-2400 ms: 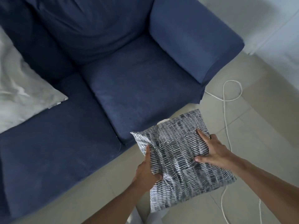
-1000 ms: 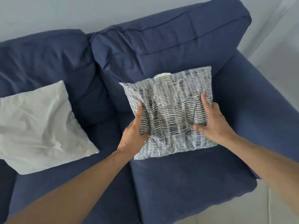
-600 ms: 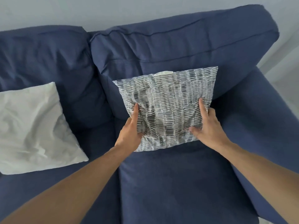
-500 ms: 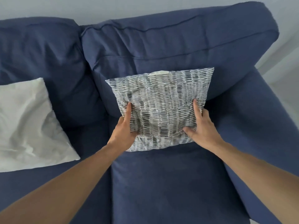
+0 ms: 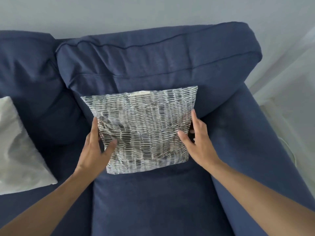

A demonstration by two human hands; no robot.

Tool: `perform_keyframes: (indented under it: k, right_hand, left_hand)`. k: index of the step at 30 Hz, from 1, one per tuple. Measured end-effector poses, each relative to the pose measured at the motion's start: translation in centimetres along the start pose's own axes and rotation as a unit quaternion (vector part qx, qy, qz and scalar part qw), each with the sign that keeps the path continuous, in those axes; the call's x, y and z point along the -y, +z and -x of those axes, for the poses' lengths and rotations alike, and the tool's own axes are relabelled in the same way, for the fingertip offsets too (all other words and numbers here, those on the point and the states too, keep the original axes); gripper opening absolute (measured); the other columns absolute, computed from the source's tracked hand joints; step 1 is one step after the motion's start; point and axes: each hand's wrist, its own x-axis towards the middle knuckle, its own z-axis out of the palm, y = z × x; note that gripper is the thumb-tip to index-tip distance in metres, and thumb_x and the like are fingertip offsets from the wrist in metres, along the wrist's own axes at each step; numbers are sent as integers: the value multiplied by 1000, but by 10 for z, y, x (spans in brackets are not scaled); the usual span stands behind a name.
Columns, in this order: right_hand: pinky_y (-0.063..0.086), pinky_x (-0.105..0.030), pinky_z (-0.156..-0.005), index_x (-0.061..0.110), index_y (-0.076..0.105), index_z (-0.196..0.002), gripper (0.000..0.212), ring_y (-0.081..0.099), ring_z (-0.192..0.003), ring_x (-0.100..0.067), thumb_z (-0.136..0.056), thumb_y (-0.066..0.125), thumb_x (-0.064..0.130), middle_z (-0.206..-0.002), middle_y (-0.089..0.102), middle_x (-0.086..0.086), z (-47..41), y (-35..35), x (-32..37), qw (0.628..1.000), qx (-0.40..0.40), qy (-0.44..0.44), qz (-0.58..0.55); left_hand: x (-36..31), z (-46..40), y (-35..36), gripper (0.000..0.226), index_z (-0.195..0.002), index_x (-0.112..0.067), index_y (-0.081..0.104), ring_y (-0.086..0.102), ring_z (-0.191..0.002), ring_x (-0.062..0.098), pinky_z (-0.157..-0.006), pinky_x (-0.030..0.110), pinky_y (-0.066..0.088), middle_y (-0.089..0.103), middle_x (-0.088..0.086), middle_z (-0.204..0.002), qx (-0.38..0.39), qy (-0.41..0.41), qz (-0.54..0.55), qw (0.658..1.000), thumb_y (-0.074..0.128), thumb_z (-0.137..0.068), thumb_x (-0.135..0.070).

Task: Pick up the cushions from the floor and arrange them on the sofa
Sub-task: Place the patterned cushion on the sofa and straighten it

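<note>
Navy fabric covers the two-seat sofa [image 5: 153, 201] seen from above, and the patterned cushion [image 5: 144, 126], woven in grey, black and white dashes, is stood on the right-hand seat with its back leaned against the backrest cushion [image 5: 153, 62]. A pale label is seen at the middle of its top edge. Its bottom edge is rested on the seat cushion, just in front of the crease where seat and backrest meet.

The cushion is flanked by both hands. The left hand [image 5: 95, 150] is laid along the cushion's left edge, with the fingers nearly straight and pointed upward and the thumb pressed onto the front face; nothing is gripped. The right hand [image 5: 197, 142] is held at the right edge, with the fingers extended and spread, the thumb touched to the front face and the remaining fingers placed beside or just behind the edge; whether the fabric is pinched there cannot be told. Both forearms are stretched in from the bottom corners.

A white cushion [image 5: 18, 150] is propped on the left-hand seat, well apart from the patterned one, and is cut off by the left border. The armrest [image 5: 265, 150] is seen at the right, with a pale wall [image 5: 119, 12] behind the sofa.
</note>
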Motion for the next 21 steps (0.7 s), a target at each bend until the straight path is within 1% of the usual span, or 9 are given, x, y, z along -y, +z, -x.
perform_keyframes:
  k: [2,4,6,8,10,13,16,18,21]
  right_hand:
    - [38,-43,-122,70,-16,-159,94,28,-161,-15,-97,54,81,-177,12,10,-9,2,1,1000,19,4,-18]
    - [27,-40,-123,67,-18,-160,104,15,-162,-8,-93,60,83,-182,4,10,-15,7,1,999,45,0,-22]
    - [20,-38,-125,63,-17,-162,114,11,-158,1,-88,68,83,-182,5,11,-19,15,4,997,58,-1,-44]
    - [21,-37,-122,66,-17,-161,119,19,-153,-1,-84,73,82,-179,15,6,-20,22,10,997,43,6,-63]
    - [24,-37,-117,70,-16,-159,120,26,-146,-1,-82,75,82,-171,23,7,-17,25,16,997,20,6,-70]
    - [23,-31,-112,72,-15,-158,119,24,-137,22,-82,76,83,-159,18,26,-7,21,17,998,3,-2,-68]
    - [28,-22,-107,67,-14,-161,119,23,-128,37,-84,76,80,-158,23,24,-1,20,13,999,9,1,-42]
    - [33,-21,-103,62,-16,-163,121,36,-128,24,-87,77,75,-154,28,17,2,22,11,999,21,16,-27]
    - [29,-34,-116,54,-17,-166,122,30,-141,-1,-88,74,72,-155,23,15,5,27,9,998,43,45,-25]
  left_hand:
    - [-5,-9,1,112,-156,-70,-15,33,-157,24,-117,52,41,19,-10,-177,20,-6,4,1000,70,-85,-79]
    - [-10,-19,3,121,-153,-71,-21,39,-154,26,-110,44,44,20,-10,-177,55,-10,-8,998,73,-77,-84]
    - [-12,-27,4,128,-150,-73,-25,65,-126,20,-89,29,48,30,-5,-174,85,-29,-16,996,78,-74,-80]
    - [-13,-30,4,130,-149,-74,-24,67,-89,1,-67,18,47,38,-4,-171,88,-34,-11,995,82,-74,-75]
    - [-12,-26,1,130,-150,-77,-19,69,-74,-5,-53,10,47,44,-11,-164,71,-23,5,997,86,-73,-70]
    - [-9,-14,-3,128,-153,-76,-8,62,-76,-25,-51,3,46,48,-38,-141,54,-2,43,998,91,-73,-63]
    - [-1,-10,-5,126,-155,-76,-3,64,-84,-24,-56,2,48,56,-57,-108,51,-11,55,997,93,-75,-57]
    - [3,-12,-3,127,-155,-74,-6,63,-85,-24,-58,3,49,54,-52,-117,62,-12,45,997,92,-78,-51]
    - [3,-18,-5,129,-159,-67,-12,66,-85,-11,-62,11,54,53,-24,-140,91,-18,14,996,90,-82,-48]
